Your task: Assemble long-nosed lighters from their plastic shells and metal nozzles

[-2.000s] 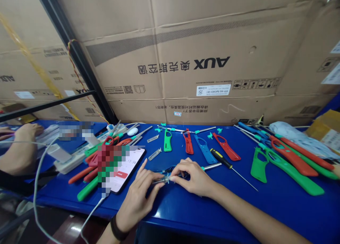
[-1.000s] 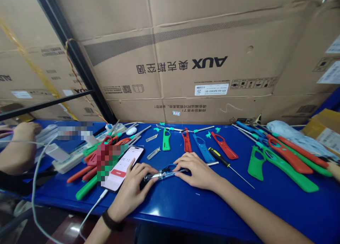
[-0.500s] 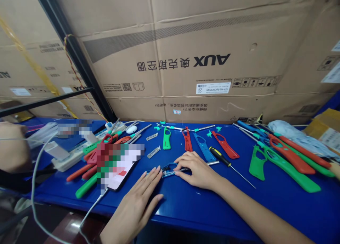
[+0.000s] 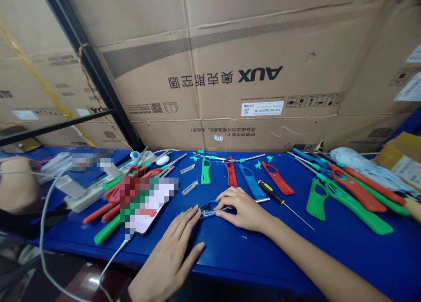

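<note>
A blue stick lighter (image 4: 209,210), its casing open with small inner parts showing, lies on the blue table in front of me. My left hand (image 4: 173,243) rests flat over the lighter's left end, fingers stretched and thumb apart. Curled round the other end, the fingers and thumb of my right hand (image 4: 242,211) grip the lighter. Its metal tube (image 4: 263,200) sticks out beyond that hand. Much of the casing is hidden under my fingers.
Red, blue and green casing halves lie behind my hands, such as a green half (image 4: 206,170). A yellow-black screwdriver (image 4: 271,191) is at the right. Lighters lie in piles on both sides. A phone (image 4: 154,212) lies left; another person's hand (image 4: 19,183) is further left.
Both hands stay on the blue lighter, with the left hand shifted very slightly. The view has moved a little; otherwise the table looks the same.
</note>
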